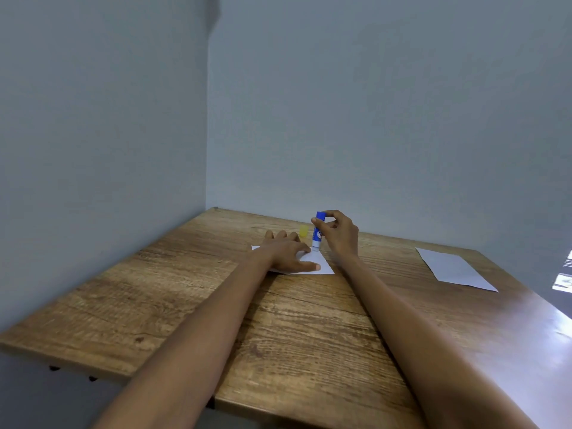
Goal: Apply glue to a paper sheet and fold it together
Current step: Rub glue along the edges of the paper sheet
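Wooden table (pixel 309 335) set in a grey-walled corner, with the paper sheet (pixel 322 265) at its far middle. On the sheet's left part the left hand (pixel 286 253) lies flat, fingers spread, pinning it. Just behind the sheet sits a yellow cap (pixel 303 231) — so the glue stick (pixel 318 232) is uncapped. At the sheet's right edge the right hand (pixel 339 232) pinches the stick upright, tip on the paper. Gluing looks underway — folding remains. Well right of the sheet lies a spare sheet (pixel 453 267)
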### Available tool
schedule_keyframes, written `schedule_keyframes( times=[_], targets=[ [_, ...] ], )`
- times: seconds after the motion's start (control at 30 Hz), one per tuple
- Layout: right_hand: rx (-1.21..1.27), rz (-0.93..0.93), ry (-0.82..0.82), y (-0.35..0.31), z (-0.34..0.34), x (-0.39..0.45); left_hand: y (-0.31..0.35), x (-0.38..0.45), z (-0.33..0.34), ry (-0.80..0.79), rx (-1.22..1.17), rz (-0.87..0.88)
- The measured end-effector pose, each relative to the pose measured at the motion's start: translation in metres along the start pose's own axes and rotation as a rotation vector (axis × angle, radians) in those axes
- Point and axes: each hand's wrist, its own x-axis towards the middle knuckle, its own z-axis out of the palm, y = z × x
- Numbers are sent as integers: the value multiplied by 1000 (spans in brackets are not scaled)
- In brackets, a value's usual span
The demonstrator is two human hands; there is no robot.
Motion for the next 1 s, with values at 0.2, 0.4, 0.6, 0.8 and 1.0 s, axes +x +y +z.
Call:
schedule_keyframes(
  times=[0.2, 0.4, 0.6, 0.8, 1.0],
  targets=[
    [-16, -4, -1, 0, -2, -2, 1, -1, -1, 11, -7, -8],
    [-23, -5, -3, -2, -5, -5, 3, -1, -1, 9, -4, -23],
    [-15, 5, -7, -4, -12, -10, 3, -1, 1, 30, -5, -45],
    [8, -9, -44, -7, -15, -17, 6, -3, 1, 48, 16, -89],
    [9, -1, -51, -9, -19, -21, 4, -6, 1, 48, 39, -127]
  ],
)
